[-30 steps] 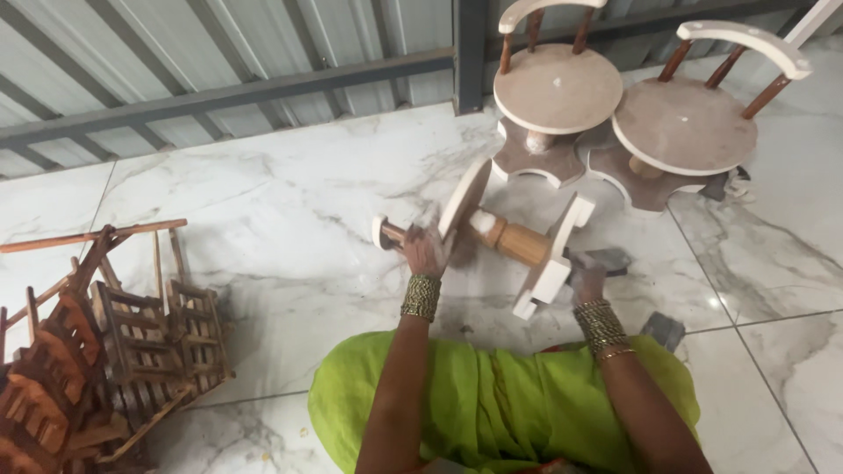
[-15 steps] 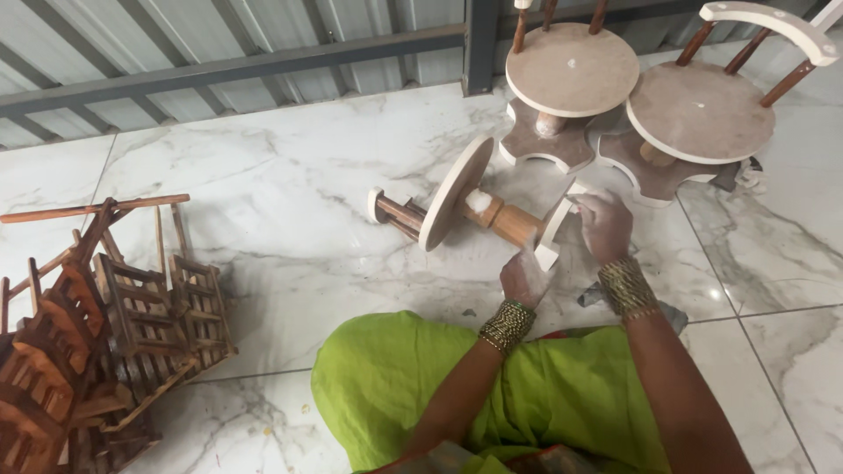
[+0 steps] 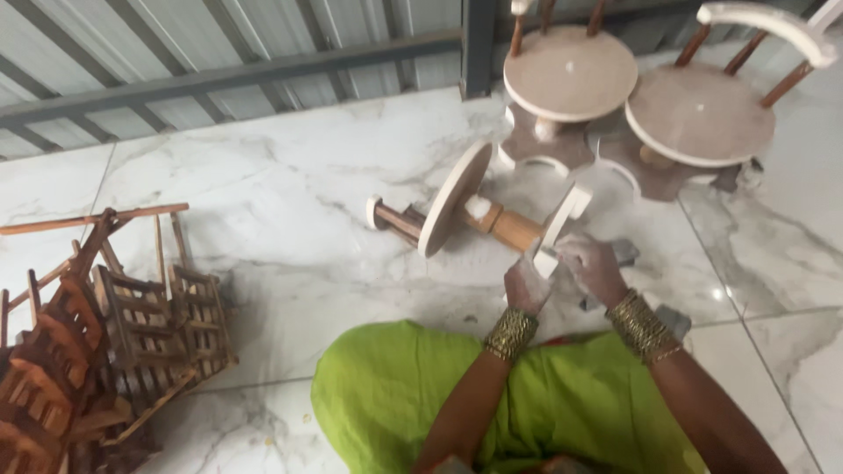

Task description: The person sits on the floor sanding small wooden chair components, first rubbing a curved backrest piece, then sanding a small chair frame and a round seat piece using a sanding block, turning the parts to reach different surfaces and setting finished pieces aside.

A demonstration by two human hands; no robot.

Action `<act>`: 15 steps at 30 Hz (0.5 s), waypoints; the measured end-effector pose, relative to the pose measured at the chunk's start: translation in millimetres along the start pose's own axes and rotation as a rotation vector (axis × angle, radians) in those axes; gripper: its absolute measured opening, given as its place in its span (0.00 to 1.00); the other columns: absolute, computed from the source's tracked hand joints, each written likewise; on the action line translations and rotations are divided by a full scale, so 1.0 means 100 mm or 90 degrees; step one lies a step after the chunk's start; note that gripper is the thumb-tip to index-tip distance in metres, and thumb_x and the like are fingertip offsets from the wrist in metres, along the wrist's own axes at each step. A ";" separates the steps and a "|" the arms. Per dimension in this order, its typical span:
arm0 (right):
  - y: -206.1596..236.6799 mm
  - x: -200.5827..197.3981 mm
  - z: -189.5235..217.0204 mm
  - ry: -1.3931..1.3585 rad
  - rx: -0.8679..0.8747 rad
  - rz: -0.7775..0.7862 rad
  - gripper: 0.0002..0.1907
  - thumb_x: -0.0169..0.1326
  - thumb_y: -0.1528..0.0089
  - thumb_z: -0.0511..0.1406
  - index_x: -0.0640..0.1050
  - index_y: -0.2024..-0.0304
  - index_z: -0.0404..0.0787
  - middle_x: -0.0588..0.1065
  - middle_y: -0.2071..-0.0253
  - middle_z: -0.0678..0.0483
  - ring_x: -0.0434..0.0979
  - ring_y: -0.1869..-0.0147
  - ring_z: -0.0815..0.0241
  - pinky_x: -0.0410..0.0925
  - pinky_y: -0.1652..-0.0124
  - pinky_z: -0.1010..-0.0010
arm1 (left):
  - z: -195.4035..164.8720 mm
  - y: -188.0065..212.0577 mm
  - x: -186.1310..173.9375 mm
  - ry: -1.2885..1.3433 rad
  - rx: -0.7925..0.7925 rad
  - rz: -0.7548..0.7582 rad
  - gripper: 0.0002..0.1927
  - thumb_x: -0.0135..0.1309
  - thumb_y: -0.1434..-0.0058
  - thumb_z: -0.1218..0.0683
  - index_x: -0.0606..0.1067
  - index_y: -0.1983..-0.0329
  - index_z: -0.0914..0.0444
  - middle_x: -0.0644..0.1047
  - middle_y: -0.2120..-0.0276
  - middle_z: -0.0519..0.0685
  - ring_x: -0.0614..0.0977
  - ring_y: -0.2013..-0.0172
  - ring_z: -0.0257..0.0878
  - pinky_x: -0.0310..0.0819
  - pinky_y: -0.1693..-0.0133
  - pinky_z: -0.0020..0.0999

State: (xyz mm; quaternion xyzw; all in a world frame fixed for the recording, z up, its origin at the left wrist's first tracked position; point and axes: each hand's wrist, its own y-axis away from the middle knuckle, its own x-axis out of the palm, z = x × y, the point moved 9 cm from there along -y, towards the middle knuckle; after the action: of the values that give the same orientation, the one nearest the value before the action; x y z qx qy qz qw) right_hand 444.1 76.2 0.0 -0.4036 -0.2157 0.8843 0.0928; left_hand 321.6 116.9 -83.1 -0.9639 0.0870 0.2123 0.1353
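A small round wooden chair [image 3: 479, 213] lies on its side on the marble floor in front of me, its pale seat disc facing left and its cross-shaped base [image 3: 562, 224] toward me. My left hand [image 3: 527, 285] touches the near foot of that base. My right hand [image 3: 593, 266], dusted white, closes over the same foot from the right. Both wrists carry gold bangles. My lap is covered in bright green cloth [image 3: 492, 404].
Two finished round chairs [image 3: 569, 75] [image 3: 702, 114] stand upright at the back right. A heap of dark brown wooden frames [image 3: 97, 342] lies at the left. A grey block [image 3: 672, 320] sits by my right wrist. A corrugated metal wall [image 3: 219, 44] runs along the back.
My left hand left the chair's far end and came to the base foot by my right hand. The chair now lies flatter, its seat further left.
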 end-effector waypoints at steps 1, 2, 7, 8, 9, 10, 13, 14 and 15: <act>-0.02 -0.06 0.08 0.022 -0.051 -0.029 0.07 0.55 0.38 0.30 0.83 0.61 0.36 0.81 0.60 0.49 0.80 0.58 0.55 0.73 0.55 0.68 | 0.00 0.00 -0.01 0.001 -0.001 -0.002 0.31 0.58 0.41 0.49 0.72 0.33 0.59 0.81 0.54 0.60 0.84 0.54 0.54 0.79 0.53 0.42; -0.04 -0.10 0.13 0.040 -0.093 -0.052 0.07 0.54 0.38 0.29 0.83 0.61 0.36 0.81 0.59 0.50 0.80 0.56 0.55 0.73 0.54 0.67 | -0.02 -0.01 -0.01 0.007 0.006 -0.002 0.30 0.59 0.41 0.50 0.72 0.34 0.60 0.81 0.53 0.60 0.84 0.54 0.54 0.79 0.53 0.42; -0.24 -0.01 0.17 0.311 -0.325 -0.048 0.13 0.55 0.41 0.32 0.80 0.54 0.36 0.79 0.54 0.50 0.78 0.49 0.54 0.72 0.47 0.63 | -0.06 -0.04 -0.02 0.026 0.022 0.012 0.35 0.60 0.48 0.56 0.71 0.33 0.60 0.81 0.54 0.62 0.83 0.55 0.55 0.78 0.53 0.43; -0.25 0.06 0.18 0.394 -0.398 -0.047 0.14 0.53 0.41 0.30 0.79 0.52 0.34 0.79 0.53 0.49 0.78 0.47 0.54 0.72 0.45 0.62 | -0.06 -0.06 -0.01 0.025 0.011 0.019 0.35 0.60 0.48 0.56 0.71 0.33 0.60 0.81 0.55 0.62 0.83 0.55 0.56 0.78 0.53 0.44; -0.34 0.10 0.05 0.472 -0.359 -0.024 0.16 0.53 0.42 0.30 0.79 0.52 0.35 0.79 0.52 0.50 0.77 0.45 0.55 0.71 0.46 0.64 | -0.06 -0.06 -0.01 0.022 -0.003 0.027 0.35 0.60 0.48 0.57 0.71 0.33 0.60 0.81 0.55 0.62 0.83 0.55 0.56 0.78 0.53 0.44; -0.42 0.14 -0.05 0.552 -0.323 -0.002 0.18 0.54 0.44 0.30 0.79 0.51 0.35 0.79 0.52 0.51 0.77 0.44 0.56 0.71 0.47 0.67 | -0.06 -0.08 -0.02 0.021 -0.013 0.032 0.35 0.61 0.48 0.57 0.71 0.34 0.60 0.81 0.56 0.62 0.83 0.55 0.56 0.78 0.53 0.45; -0.59 0.01 -0.21 0.517 -0.194 -0.044 0.15 0.55 0.40 0.30 0.80 0.51 0.35 0.78 0.55 0.50 0.77 0.46 0.54 0.71 0.48 0.66 | -0.10 -0.13 -0.06 0.032 -0.022 0.025 0.36 0.61 0.48 0.55 0.71 0.33 0.60 0.81 0.56 0.62 0.83 0.55 0.55 0.78 0.53 0.44; -0.60 -0.04 -0.25 0.459 -0.147 -0.074 0.13 0.55 0.38 0.30 0.81 0.51 0.35 0.78 0.56 0.50 0.78 0.47 0.53 0.71 0.48 0.65 | -0.09 -0.14 -0.05 0.026 -0.036 0.038 0.35 0.60 0.47 0.54 0.71 0.33 0.59 0.81 0.56 0.62 0.83 0.55 0.55 0.78 0.53 0.44; -0.59 -0.04 -0.28 0.354 -0.120 -0.055 0.11 0.54 0.38 0.29 0.82 0.54 0.37 0.79 0.56 0.50 0.79 0.50 0.53 0.72 0.49 0.66 | -0.05 -0.14 -0.03 0.018 -0.054 0.056 0.34 0.59 0.46 0.54 0.71 0.33 0.59 0.81 0.56 0.62 0.83 0.56 0.55 0.78 0.53 0.44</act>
State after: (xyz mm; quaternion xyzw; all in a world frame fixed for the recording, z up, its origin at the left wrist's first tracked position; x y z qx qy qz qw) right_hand 467.0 136.1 13.0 -0.6275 -0.2801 0.7112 0.1479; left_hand 324.6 129.3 -74.2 -0.9670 0.1221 0.2076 0.0833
